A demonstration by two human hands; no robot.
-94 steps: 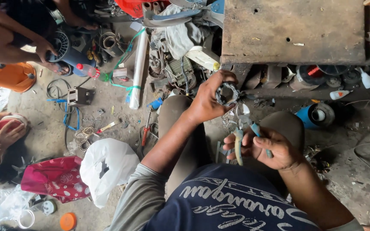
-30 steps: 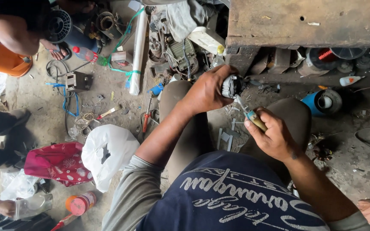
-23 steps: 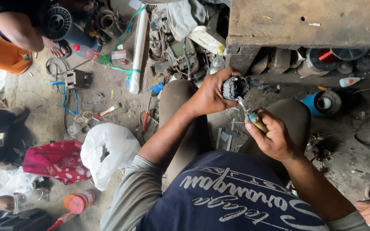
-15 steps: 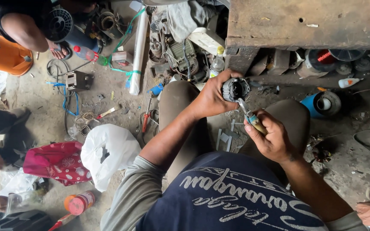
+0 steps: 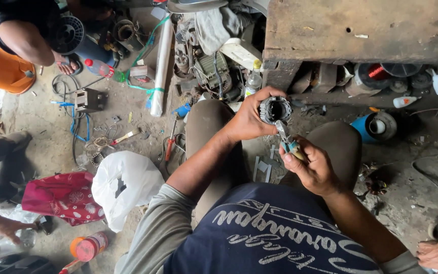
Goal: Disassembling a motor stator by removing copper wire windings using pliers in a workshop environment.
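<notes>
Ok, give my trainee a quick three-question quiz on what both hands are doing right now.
1. True or false: the left hand holds the ring-shaped motor core.
2. The right hand grips: A) a hammer B) pliers C) a bottle.
3. Fill in: the white plastic bag lies beside a ___ cloth bag.

Key: 1 true; 2 B; 3 red.
</notes>
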